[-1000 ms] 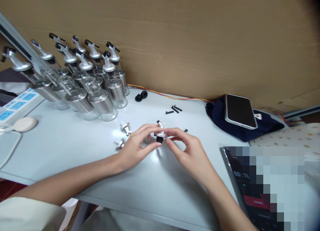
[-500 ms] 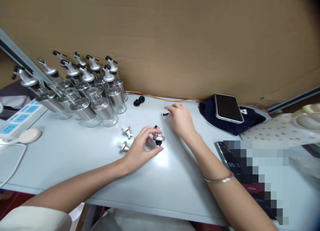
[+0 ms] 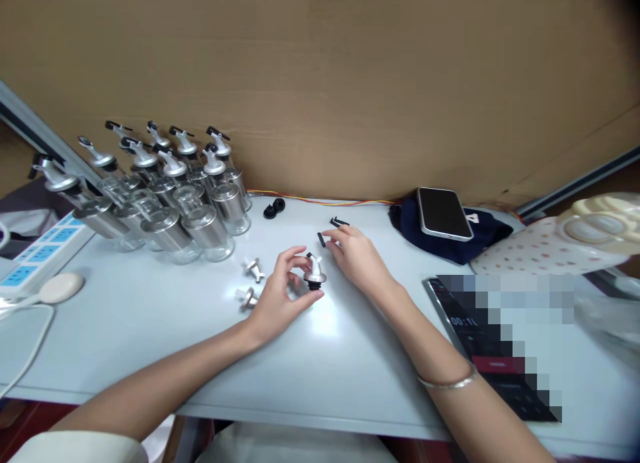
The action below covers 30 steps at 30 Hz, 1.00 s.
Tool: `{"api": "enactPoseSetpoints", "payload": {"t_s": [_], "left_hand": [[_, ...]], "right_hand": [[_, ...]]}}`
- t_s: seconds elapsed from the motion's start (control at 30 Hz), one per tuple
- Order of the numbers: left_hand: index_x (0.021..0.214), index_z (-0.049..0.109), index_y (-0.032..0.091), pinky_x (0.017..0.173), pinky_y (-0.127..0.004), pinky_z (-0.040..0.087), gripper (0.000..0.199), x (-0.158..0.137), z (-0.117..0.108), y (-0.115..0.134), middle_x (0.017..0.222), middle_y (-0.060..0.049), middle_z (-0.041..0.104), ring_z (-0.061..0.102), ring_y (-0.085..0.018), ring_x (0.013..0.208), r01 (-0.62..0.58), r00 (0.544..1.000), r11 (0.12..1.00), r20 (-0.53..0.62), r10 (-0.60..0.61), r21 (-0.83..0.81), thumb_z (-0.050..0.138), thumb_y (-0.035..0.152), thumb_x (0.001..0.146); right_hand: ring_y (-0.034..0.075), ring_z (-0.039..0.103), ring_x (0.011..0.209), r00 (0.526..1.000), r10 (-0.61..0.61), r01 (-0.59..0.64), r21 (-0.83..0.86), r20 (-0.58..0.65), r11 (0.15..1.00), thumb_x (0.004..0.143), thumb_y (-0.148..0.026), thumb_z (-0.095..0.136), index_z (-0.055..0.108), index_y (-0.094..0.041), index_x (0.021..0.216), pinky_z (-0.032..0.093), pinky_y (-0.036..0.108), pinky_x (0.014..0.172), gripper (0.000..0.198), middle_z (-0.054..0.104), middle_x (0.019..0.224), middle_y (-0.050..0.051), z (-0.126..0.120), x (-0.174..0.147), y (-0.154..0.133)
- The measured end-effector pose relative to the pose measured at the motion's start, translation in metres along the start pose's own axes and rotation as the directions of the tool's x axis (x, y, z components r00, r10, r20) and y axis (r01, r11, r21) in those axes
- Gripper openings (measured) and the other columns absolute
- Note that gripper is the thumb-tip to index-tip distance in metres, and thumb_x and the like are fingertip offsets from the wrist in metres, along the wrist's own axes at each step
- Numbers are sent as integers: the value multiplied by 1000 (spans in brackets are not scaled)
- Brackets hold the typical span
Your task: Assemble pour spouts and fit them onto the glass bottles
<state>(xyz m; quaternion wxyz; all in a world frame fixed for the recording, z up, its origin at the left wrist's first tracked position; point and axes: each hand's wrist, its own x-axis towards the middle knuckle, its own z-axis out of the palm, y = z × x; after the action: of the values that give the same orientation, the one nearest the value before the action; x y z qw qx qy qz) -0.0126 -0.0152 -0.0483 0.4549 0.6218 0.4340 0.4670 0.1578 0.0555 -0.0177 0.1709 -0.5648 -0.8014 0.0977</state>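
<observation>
My left hand (image 3: 280,289) grips a silver pour spout (image 3: 315,269) with a black ribbed stopper, its tip pointing up and a small black piece at the top. A short black lever cap (image 3: 321,239) is pinched between the thumb and fingers of my right hand (image 3: 357,253), close to the spout but apart from it. Other black lever caps (image 3: 340,221) lie on the table just beyond my right fingertips. Left of my left hand lie two silver spout tops, one farther back (image 3: 254,269) and one nearer (image 3: 247,297).
Several glass bottles with steel bands (image 3: 207,229) stand at the left, many fitted with spouts. Black stoppers (image 3: 274,208) lie near the back wires. A power strip (image 3: 45,249) is at far left. At right are a phone (image 3: 444,213) on a dark cap and a tablet-like screen (image 3: 465,323).
My right hand has drawn a black lever cap toward the spout and turned it more upright. Other lever caps now show behind it. My left hand still grips the spout.
</observation>
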Motion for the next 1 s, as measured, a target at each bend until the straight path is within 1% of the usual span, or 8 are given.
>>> {"api": "enactPoseSetpoints", "payload": {"t_s": [0.07,0.2,0.33,0.47,0.67,0.77,0.9,1.0], "left_hand": [[126,42,24,74,-26,43,57,0,0,0,108,-5,59,56,-14,86,-4,1000,1000,12,4,13,70,20,77],[128,44,24,79,-27,44,53,1,-2,-1,113,-7,58,56,-17,101,-16,1000,999,15,16,38,67,20,80],[130,44,23,88,-30,46,51,1,-1,0,116,-8,56,57,-18,107,23,1000,1000,-12,-23,13,62,19,83],[131,42,23,92,-30,48,49,1,0,3,118,-9,54,56,-18,114,50,999,996,-10,-51,-73,56,17,85],[131,44,23,97,-31,47,48,2,0,2,119,-8,55,53,-19,119,84,996,994,0,-84,-75,56,18,85],[130,47,23,98,-30,47,47,2,0,1,121,-9,56,53,-18,120,86,996,994,8,-86,-73,56,17,84],[129,49,23,100,-31,47,46,1,0,2,123,-9,57,54,-19,121,100,995,992,32,-98,-79,55,15,84],[130,50,24,100,-32,47,46,1,0,2,126,-9,55,53,-20,122,97,995,992,40,-94,-81,55,15,85]], "right_hand": [[25,62,98,1000,-5,4,37,9,999,85,-7,55,71,-15,99,45,34,85,22,69,98,13,3,-1,0],[23,63,82,1000,21,-23,143,14,989,79,-2,54,69,-14,78,46,32,78,19,67,83,11,5,-8,-2],[19,61,75,998,68,-61,315,-14,947,78,-9,51,62,-17,79,46,30,73,14,66,79,6,0,-21,-1],[14,58,63,995,103,-93,508,8,856,77,-17,45,53,-19,78,46,25,62,9,61,68,0,-6,-30,3],[11,47,56,997,25,-72,662,80,746,72,-21,50,50,-21,71,40,22,54,1,50,62,-5,-14,-36,-4],[12,48,58,998,-17,-31,669,65,742,77,-22,53,52,-21,74,40,24,57,4,51,63,-4,-18,-38,-9],[14,55,66,995,-41,87,588,-91,804,84,-18,49,58,-20,84,42,25,61,9,60,74,0,-20,-39,-12],[15,55,67,987,-39,120,554,-156,824,85,-16,47,59,-20,85,42,25,60,13,60,75,1,-22,-40,-12]]}}
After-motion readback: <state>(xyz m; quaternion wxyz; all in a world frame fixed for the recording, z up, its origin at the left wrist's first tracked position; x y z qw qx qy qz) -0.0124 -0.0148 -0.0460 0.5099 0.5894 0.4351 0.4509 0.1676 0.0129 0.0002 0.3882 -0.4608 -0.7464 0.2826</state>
